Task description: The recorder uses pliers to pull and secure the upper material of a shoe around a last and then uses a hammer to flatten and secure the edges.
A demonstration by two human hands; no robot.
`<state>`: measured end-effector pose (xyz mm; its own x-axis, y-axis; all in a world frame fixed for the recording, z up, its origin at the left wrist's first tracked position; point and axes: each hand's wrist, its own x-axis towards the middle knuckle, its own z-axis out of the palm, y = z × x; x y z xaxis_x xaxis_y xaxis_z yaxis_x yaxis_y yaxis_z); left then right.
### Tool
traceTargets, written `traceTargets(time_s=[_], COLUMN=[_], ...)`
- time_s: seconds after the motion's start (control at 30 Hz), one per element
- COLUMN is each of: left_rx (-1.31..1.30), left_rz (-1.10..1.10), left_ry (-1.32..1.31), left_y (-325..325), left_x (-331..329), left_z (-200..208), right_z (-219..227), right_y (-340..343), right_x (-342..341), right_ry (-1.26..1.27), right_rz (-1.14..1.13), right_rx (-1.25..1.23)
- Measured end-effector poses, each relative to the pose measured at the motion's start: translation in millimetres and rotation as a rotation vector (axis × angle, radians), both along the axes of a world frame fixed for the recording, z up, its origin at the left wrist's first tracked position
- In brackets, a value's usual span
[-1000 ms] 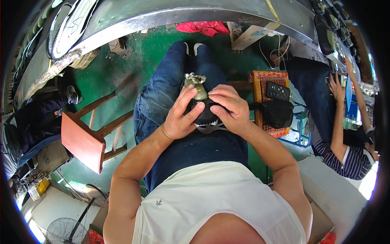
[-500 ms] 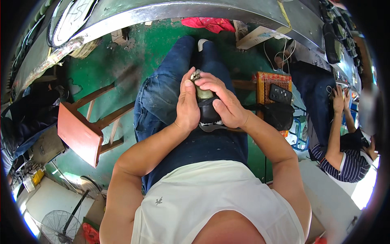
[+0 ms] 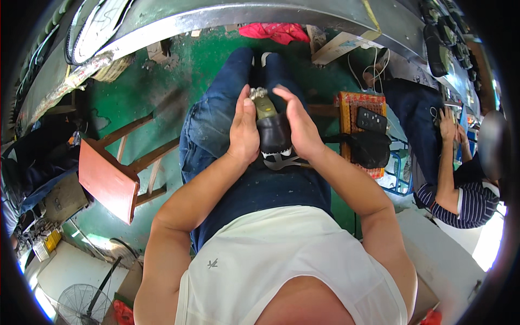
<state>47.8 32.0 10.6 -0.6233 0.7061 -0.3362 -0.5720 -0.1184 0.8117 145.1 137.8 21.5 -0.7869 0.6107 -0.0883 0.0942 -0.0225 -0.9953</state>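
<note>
Nearest, over the lap, the left hand and right hand press in from either side of a black shoe, palms clamping it so it stays steady on the thighs; an olive insert with a metal fitting sticks out at its far end; a red wooden stool lies tipped at left; at right sits another person; farthest, a red cloth lies by the metal bench.

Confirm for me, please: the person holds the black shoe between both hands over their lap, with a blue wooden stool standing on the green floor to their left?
Not quite: in the head view the wooden stool is red, not blue. Both the left hand and right hand do hold the black shoe over the lap, above the green floor.
</note>
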Motion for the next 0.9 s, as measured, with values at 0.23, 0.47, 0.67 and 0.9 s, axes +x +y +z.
traceTargets(time_s=[0.23,0.47,0.67,0.9], left_rx=[-0.008,-0.108,-0.117,0.064], left_rz=[-0.043,-0.080,-0.125,0.002], left_ry=[-0.089,-0.158,-0.194,0.308], left_y=[-10,5,4,-1], left_x=[7,-9,-18,-95], left_z=[-20,-14,-8,81], right_z=[11,35,40,168], right_y=[-3,32,40,101], right_x=[48,16,-4,-5], right_ry=[-0.004,-0.096,0.105,0.279], right_rz=[0.437,0.591,0.612,0.353], right_rx=[0.400,0.814,0.804,0.510])
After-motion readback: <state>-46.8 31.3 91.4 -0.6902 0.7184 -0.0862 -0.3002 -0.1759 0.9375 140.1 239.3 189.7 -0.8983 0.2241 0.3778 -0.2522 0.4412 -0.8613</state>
